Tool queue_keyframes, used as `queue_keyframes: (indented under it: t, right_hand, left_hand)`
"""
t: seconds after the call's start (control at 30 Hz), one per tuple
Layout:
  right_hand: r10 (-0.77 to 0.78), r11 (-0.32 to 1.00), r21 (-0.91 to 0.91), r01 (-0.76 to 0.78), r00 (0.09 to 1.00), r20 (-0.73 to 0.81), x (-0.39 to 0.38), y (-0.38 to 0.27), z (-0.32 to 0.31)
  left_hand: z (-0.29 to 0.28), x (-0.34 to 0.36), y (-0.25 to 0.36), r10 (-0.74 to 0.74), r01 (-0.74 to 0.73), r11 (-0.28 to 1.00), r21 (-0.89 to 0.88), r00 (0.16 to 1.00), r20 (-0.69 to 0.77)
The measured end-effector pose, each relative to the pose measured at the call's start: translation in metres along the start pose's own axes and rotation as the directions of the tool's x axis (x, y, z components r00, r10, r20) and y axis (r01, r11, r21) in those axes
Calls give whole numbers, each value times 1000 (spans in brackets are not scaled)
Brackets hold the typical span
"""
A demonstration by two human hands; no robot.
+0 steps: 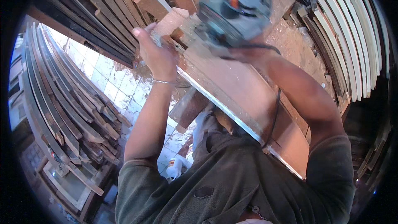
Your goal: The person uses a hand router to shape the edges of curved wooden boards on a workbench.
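A long, pale reddish wooden board (226, 79) runs slantwise in front of me, from the far left down toward my right side. My left hand (157, 58) grips its far left edge; the thumb points away from me and the other fingers are partly hidden. Over the board's far part is a grey-green corded power tool (232, 12) with a rounded, vented housing and an orange part on top. My right hand (242, 54), blurred and partly covered by the tool, is closed on its near side. A black cord (275, 116) hangs from the tool across the board. The tool's underside is hidden.
Long wooden strips (62, 95) are stacked at the left, and more pale strips (348, 33) at the right. Dark planks (99, 12) lie at the far left. Sawdust (300, 52) covers the far surface. A white bottle (174, 168) stands on the tiled floor (112, 74).
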State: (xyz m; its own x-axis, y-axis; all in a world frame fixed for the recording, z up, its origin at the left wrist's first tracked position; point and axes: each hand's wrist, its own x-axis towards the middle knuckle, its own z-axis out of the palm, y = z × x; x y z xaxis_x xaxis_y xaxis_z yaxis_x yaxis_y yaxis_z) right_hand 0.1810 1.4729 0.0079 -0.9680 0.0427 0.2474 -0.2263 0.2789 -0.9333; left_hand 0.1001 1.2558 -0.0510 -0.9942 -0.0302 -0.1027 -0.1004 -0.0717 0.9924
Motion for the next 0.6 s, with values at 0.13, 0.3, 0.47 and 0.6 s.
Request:
queue_keyframes:
  t: [0.13,0.3,0.47,0.6]
  right_hand:
    - [-90,995,38,95,989,-117,40,-9,21]
    - [-145,985,-131,110,941,-307,66,11,19]
    - [602,791,-153,-592,798,25,23,-32,-39]
    - [357,904,-127,-408,884,-303,-75,-64,-96]
  left_hand:
    - [-20,20,-19,-139,169,974,-153,972,188]
    - [21,-11,22,86,-101,988,119,989,124]
    - [21,1,14,85,-82,996,45,994,-69]
    - [18,12,5,251,-248,942,228,968,17]
